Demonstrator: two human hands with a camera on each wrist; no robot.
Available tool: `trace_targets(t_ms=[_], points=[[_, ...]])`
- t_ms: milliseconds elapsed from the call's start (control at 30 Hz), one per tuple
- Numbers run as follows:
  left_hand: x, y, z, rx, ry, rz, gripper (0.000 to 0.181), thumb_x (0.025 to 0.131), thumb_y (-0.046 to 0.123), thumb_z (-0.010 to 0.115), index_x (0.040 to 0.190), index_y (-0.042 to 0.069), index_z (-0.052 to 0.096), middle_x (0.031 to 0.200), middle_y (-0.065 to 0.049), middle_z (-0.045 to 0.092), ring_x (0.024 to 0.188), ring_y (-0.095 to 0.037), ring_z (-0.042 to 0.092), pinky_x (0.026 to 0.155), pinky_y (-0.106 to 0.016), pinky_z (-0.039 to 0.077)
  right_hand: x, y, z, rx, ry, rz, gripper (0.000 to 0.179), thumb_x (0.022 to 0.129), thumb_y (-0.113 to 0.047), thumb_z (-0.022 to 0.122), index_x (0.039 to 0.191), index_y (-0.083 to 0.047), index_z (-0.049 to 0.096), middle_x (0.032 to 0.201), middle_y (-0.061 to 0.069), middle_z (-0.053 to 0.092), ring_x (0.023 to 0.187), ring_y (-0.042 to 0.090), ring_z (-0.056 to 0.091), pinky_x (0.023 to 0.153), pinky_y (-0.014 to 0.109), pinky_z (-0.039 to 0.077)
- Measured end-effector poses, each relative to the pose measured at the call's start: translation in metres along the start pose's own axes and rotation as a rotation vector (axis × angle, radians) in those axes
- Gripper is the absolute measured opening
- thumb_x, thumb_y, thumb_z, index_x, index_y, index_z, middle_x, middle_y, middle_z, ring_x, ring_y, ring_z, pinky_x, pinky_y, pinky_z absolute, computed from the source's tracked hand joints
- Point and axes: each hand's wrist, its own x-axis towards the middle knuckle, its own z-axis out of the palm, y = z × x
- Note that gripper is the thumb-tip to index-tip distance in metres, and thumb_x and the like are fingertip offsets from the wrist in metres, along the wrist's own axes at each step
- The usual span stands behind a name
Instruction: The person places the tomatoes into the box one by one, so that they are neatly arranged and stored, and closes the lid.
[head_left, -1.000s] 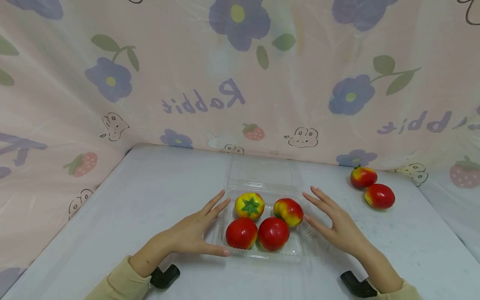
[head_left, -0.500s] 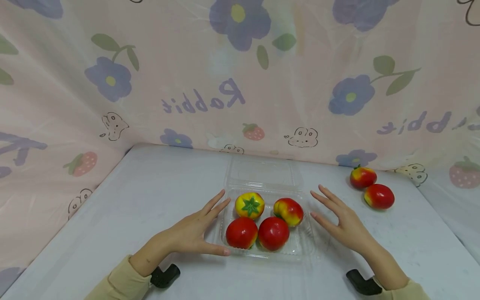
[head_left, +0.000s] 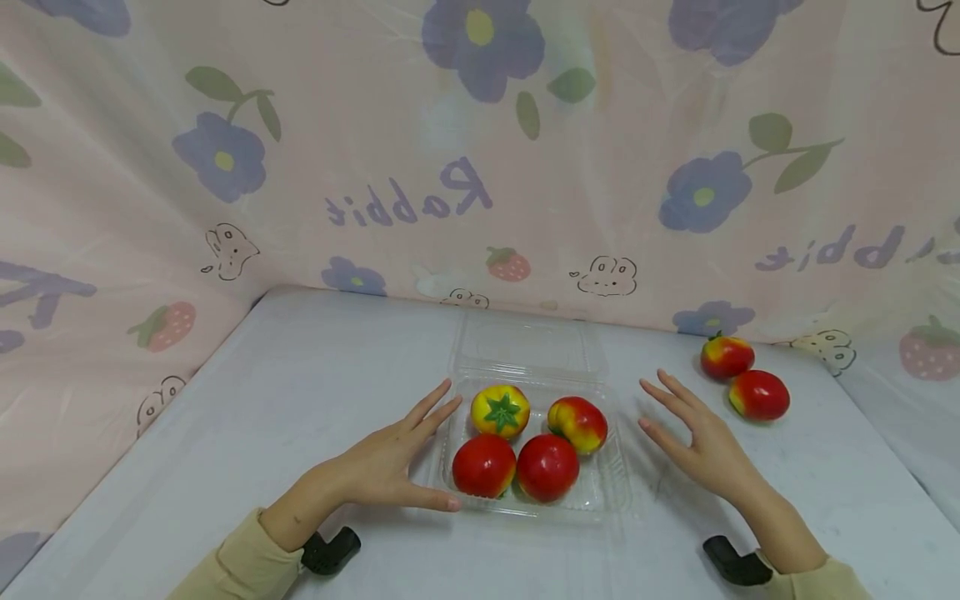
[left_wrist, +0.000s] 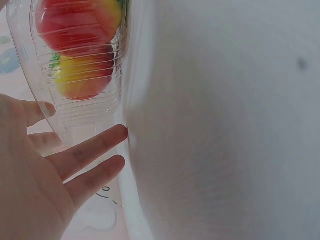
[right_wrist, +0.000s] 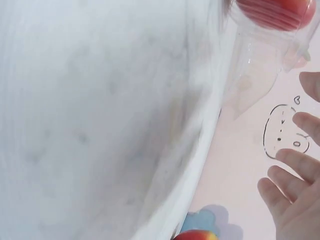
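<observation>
Clear plastic container (head_left: 596, 492), one, hinged; stands at the middle of the white counter (head_left: 337, 342). Lid (head_left: 525, 346) folded back to the far side.

Contents, four fruits, glossy, red and yellow:
– far left, yellow fruit (head_left: 499, 411), green star-shaped calyx facing up;
– far right, red-and-yellow fruit (head_left: 579, 423), lying tilted;
– near left, red fruit (head_left: 483, 465);
– near right, second red fruit (head_left: 548, 467), just beside the last.

Outside the container, at the far right of the counter, two more: fruit with green tip (head_left: 727, 357), and, slightly nearer and to the right, fruit with yellow end (head_left: 760, 395).

Left hand (head_left: 390, 467): fingers spread, thumb apart, placed about the container's left side; contact with the wall cannot be told.

Right hand (head_left: 701, 450): fingers spread and lightly bent, apart from the container, between it and the outer pair.

Sleeves (head_left: 232, 562), beige, both arms; black fitting (head_left: 330, 552) at each wrist.

Backdrop (head_left: 315, 108): pale pink cloth, blue flowers, strawberries, rabbit outlines, mirrored lettering "Rabbit".
</observation>
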Motion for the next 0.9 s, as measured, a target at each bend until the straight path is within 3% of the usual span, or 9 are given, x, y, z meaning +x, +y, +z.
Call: trace_targets(t_ms=[567,900], points=[[0.000,-0.001,0.001,0.002,0.003,0.003,0.107,0.071,0.068,0.069,0.154,0.037,0.009,0.163,0.007,-0.006,0.136,-0.032,0.041,0.096,-0.061,0.044,-0.002,0.017,-0.013,-0.021,-0.022,0.090,0.058,0.091,-0.029,0.065,0.142,-0.008,0.045,0.148,0.029,0.034,0.131,0.053,0.033,0.085,0.073,0.038],[0.000,-0.001,0.001,0.001,0.002,0.000,0.108,0.071,0.068,0.069,0.154,0.034,0.010,0.163,0.007,-0.006,0.136,-0.032,0.040,0.097,-0.061,0.044,-0.003,0.026,-0.016,-0.023,-0.011,0.099,0.060,0.091,-0.025,0.065,0.143,-0.006,0.043,0.148,0.031,0.031,0.133,0.054,0.029,0.084,0.077,0.034]])
